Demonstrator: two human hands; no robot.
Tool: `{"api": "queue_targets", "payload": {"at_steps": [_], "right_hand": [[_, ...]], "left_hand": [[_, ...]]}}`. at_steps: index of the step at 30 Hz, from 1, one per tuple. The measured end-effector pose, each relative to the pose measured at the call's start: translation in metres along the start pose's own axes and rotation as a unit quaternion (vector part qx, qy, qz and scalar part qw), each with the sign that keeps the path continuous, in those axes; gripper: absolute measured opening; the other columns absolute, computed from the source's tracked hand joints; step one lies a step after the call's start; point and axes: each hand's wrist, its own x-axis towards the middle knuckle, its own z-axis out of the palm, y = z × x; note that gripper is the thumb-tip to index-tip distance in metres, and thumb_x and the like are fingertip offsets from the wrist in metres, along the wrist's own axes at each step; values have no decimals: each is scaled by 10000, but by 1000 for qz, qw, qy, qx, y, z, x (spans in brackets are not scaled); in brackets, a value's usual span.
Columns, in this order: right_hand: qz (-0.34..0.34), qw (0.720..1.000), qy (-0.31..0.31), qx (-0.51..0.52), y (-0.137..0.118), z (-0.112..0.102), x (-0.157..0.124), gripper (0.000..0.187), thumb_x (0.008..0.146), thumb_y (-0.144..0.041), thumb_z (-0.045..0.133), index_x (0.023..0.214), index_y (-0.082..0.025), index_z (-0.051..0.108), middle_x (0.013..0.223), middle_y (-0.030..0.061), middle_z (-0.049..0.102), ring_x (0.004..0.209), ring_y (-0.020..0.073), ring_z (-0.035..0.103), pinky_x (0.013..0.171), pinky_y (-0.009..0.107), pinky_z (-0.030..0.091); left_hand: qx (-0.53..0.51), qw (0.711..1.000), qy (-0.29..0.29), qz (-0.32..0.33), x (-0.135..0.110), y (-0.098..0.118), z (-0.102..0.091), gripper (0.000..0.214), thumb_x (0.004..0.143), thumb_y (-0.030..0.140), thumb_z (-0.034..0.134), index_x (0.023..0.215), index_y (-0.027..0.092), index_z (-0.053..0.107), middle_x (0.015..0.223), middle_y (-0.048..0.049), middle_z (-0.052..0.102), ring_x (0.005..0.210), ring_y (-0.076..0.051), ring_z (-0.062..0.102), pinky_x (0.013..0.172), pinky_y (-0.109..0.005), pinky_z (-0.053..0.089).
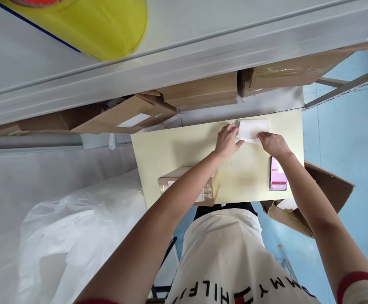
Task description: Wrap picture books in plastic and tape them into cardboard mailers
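Observation:
A flat white packet [253,130], perhaps a folded paper sheet or a thin pouch, lies near the far edge of the pale yellow table [184,147]. At its left end, my left hand [229,141] has bent fingers on the edge, with the thumb just below. My right hand [275,144] pinches the packet's near right corner between thumb and fingers. Just below my right wrist lies a phone [278,174] with a pink timer screen. Under my left forearm, a taped cardboard box [214,190] stands at the table's near edge.
Several cardboard boxes [203,90] line the lower shelf behind the table. A grey shelf beam [184,59] crosses above, with a large yellow tape roll [108,29] on top. An open carton [329,190] stands at the right, clear plastic wrapping [76,223] at the left.

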Motion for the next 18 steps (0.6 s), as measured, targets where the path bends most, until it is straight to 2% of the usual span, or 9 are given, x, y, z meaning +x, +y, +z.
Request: {"api": "queue_targets", "payload": {"at_steps": [3,6,9,11,14,16,18], "right_hand": [[20,995,96,-4,-7,0,-3,347,893,-52,360,975,-141,686,809,119,711,735,232,623,721,340,420],[11,980,201,14,-15,3,-5,362,917,-81,330,917,-194,674,765,86,687,773,232,571,862,382,403],[1,965,256,53,-21,9,-9,360,959,-141,314,952,-252,657,830,59,694,829,229,543,961,438,360],[10,960,264,86,-24,13,-12,329,980,-197,330,999,-277,648,860,53,686,867,231,547,1003,481,335],[68,944,294,135,-28,20,-18,297,975,-359,411,1188,-262,593,1039,112,649,1044,297,546,1032,565,313],[114,923,321,179,-30,22,-18,509,943,-483,444,1374,-212,455,1253,188,556,1206,375,470,1027,618,319],[119,908,324,237,-33,23,-12,698,916,-573,440,1484,-194,291,1404,222,443,1311,404,384,1026,634,336]], "left_hand": [[59,995,46,71,-6,13,-7,495,781,336,745,1242,228,600,1402,-130,519,1292,-323,449,1072,-468,310],[78,989,58,109,-9,27,-13,492,815,328,714,1284,256,584,1371,-122,548,1258,-321,470,1046,-482,288],[62,990,35,118,-8,32,-11,221,903,278,597,1103,249,686,1139,-87,672,1105,-259,573,975,-432,341],[34,993,25,112,-6,29,-6,189,936,238,531,936,234,720,977,-62,707,979,-220,621,920,-395,381],[-50,994,47,84,-7,16,2,194,922,199,530,841,212,705,868,-43,721,833,-182,652,801,-325,446],[-137,987,75,46,-9,4,7,131,890,197,567,833,195,685,802,-30,719,738,-159,652,704,-276,471],[-226,969,104,4,-12,-8,10,53,842,202,620,836,179,667,761,-24,714,677,-147,647,639,-248,482]]}}
